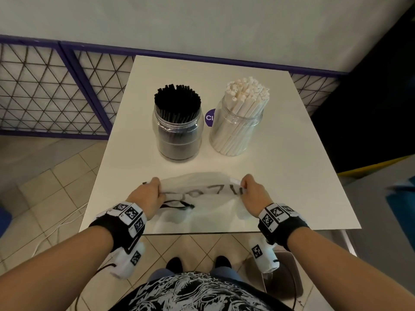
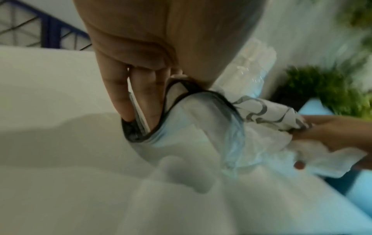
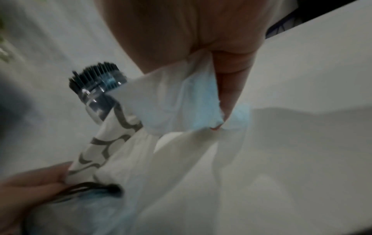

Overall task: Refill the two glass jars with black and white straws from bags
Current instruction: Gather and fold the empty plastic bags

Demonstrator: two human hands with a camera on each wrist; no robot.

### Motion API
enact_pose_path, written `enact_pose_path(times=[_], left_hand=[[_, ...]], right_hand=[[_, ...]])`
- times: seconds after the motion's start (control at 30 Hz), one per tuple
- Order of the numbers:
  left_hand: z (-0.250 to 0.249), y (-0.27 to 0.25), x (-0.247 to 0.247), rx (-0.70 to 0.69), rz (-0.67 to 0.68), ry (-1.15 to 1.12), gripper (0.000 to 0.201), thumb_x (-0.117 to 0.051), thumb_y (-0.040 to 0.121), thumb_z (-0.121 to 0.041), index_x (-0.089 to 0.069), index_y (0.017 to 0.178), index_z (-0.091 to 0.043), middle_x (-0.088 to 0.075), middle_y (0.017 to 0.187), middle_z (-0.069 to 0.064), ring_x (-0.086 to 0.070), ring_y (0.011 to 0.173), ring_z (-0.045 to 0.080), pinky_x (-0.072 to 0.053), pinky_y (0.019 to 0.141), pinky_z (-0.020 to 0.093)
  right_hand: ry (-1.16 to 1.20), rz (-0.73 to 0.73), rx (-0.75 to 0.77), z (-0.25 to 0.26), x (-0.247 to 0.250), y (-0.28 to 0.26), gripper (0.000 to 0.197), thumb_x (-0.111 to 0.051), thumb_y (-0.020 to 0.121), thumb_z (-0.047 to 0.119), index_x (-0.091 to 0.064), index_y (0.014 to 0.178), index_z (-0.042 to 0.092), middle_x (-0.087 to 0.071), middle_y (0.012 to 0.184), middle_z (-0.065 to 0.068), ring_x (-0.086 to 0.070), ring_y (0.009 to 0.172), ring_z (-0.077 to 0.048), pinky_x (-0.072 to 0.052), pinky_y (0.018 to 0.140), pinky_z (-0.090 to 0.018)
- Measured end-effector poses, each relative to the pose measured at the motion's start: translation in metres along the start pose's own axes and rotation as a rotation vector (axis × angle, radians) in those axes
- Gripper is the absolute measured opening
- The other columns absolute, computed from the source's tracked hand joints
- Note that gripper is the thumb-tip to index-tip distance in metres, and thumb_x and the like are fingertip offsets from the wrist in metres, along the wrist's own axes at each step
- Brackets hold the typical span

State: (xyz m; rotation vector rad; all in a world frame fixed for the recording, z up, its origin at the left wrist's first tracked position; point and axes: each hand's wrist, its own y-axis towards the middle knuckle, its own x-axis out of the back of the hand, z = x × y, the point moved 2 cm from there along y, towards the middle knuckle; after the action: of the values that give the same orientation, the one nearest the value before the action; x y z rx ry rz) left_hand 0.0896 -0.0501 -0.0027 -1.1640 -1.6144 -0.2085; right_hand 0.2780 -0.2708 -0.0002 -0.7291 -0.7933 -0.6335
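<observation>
Two clear jars stand mid-table: the left jar (image 1: 177,131) is packed with black straws (image 1: 177,101), the right jar (image 1: 234,131) with white straws (image 1: 247,93). Near the table's front edge lies a limp white plastic bag (image 1: 202,198) with dark printed lettering and a black edge. My left hand (image 1: 150,194) pinches the bag's left end, and my right hand (image 1: 251,191) pinches its right end; the bag is stretched between them. The left wrist view shows my fingers (image 2: 141,95) curled on the bag's black-edged rim (image 2: 171,105). In the right wrist view my fingers (image 3: 231,82) clamp the white plastic (image 3: 181,103).
The white square table (image 1: 292,176) stands against a purple-framed mesh fence (image 1: 56,93). A purple round sticker (image 1: 210,117) shows between the jars. Tiled floor, a white cable (image 1: 56,227) at left and the table's metal base (image 1: 280,277) lie below.
</observation>
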Motion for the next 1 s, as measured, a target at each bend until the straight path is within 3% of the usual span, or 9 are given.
enact_pose_path(times=[0.17,0.27,0.33,0.43,0.6,0.7,0.83,0.9,1.0], left_hand=[[-0.042,-0.003,0.009,0.051,0.083,-0.634,0.024,-0.044,0.094,-0.013,-0.043,0.115,-0.024,-0.061,0.093,0.011,-0.059,0.078,0.025,-0.052,0.071,0.036],[-0.072,-0.009,0.011,0.146,0.296,-1.19,0.039,-0.053,0.084,-0.03,-0.049,0.123,-0.026,-0.059,0.113,0.009,-0.06,0.095,0.028,-0.056,0.077,0.047],[-0.082,-0.009,0.013,0.109,0.382,-1.315,0.049,-0.054,0.083,-0.042,-0.05,0.128,-0.022,-0.064,0.115,0.012,-0.062,0.094,0.029,-0.056,0.074,0.045],[-0.087,-0.006,0.018,0.055,0.401,-1.364,0.059,-0.056,0.079,-0.052,-0.049,0.13,-0.024,-0.066,0.118,0.012,-0.067,0.098,0.027,-0.056,0.072,0.044],[-0.087,-0.001,0.021,0.041,0.221,-1.396,0.039,-0.061,0.09,-0.026,-0.05,0.127,-0.022,-0.069,0.104,0.014,-0.07,0.082,0.026,-0.053,0.055,0.034],[-0.083,0.002,0.025,-0.038,0.15,-1.363,0.033,-0.061,0.082,-0.009,-0.061,0.115,-0.013,-0.065,0.086,0.013,-0.063,0.063,0.02,-0.045,0.048,0.023],[-0.079,0.005,0.028,-0.079,0.092,-1.163,0.036,-0.055,0.067,-0.011,-0.066,0.102,-0.011,-0.067,0.091,0.018,-0.06,0.084,0.026,-0.048,0.07,0.037],[-0.084,0.003,0.031,-0.144,0.079,-1.026,0.033,-0.055,0.072,-0.018,-0.066,0.101,-0.008,-0.068,0.091,0.022,-0.061,0.079,0.025,-0.049,0.069,0.038],[-0.096,0.001,0.039,-0.215,0.09,-0.925,0.031,-0.051,0.077,-0.027,-0.061,0.097,-0.005,-0.064,0.085,0.02,-0.059,0.073,0.021,-0.046,0.063,0.033]], right_hand=[[0.36,-0.094,0.215,0.044,0.008,-0.01,0.022,-0.048,0.095,0.011,-0.037,0.114,0.015,-0.056,0.085,-0.005,-0.054,0.067,-0.02,-0.044,0.061,-0.033],[0.479,-0.024,0.311,0.066,0.0,-0.014,0.039,-0.057,0.091,0.016,-0.038,0.124,0.015,-0.058,0.111,-0.005,-0.06,0.097,-0.017,-0.051,0.082,-0.031],[0.425,0.05,0.388,0.076,-0.005,-0.016,0.045,-0.061,0.087,0.02,-0.041,0.126,0.014,-0.053,0.119,-0.004,-0.054,0.107,-0.016,-0.048,0.093,-0.034],[0.24,0.092,0.566,0.088,-0.004,-0.018,0.046,-0.064,0.08,0.024,-0.051,0.122,0.011,-0.048,0.117,-0.001,-0.047,0.109,-0.019,-0.042,0.097,-0.034],[0.24,0.244,0.674,0.094,0.01,-0.027,0.035,-0.064,0.084,0.029,-0.061,0.113,0.01,-0.047,0.114,0.017,-0.046,0.103,0.001,-0.031,0.093,-0.005],[0.393,0.08,0.573,0.085,0.024,-0.024,0.033,-0.063,0.082,0.032,-0.064,0.114,0.022,-0.056,0.122,0.008,-0.053,0.113,-0.003,-0.041,0.096,-0.019],[0.286,-0.282,0.647,0.08,0.045,-0.021,0.076,-0.075,0.071,0.044,-0.041,0.135,0.021,-0.032,0.137,0.001,-0.038,0.126,-0.01,-0.037,0.104,-0.026],[0.018,-0.267,0.796,0.089,0.05,-0.021,0.096,-0.074,0.066,0.055,-0.029,0.145,0.025,-0.018,0.15,-0.004,-0.024,0.138,-0.021,-0.029,0.111,-0.038],[-0.122,-0.084,0.86,0.095,0.044,-0.018,0.096,-0.077,0.063,0.056,-0.03,0.143,0.032,-0.026,0.147,0.001,-0.029,0.134,-0.023,-0.037,0.107,-0.044]])
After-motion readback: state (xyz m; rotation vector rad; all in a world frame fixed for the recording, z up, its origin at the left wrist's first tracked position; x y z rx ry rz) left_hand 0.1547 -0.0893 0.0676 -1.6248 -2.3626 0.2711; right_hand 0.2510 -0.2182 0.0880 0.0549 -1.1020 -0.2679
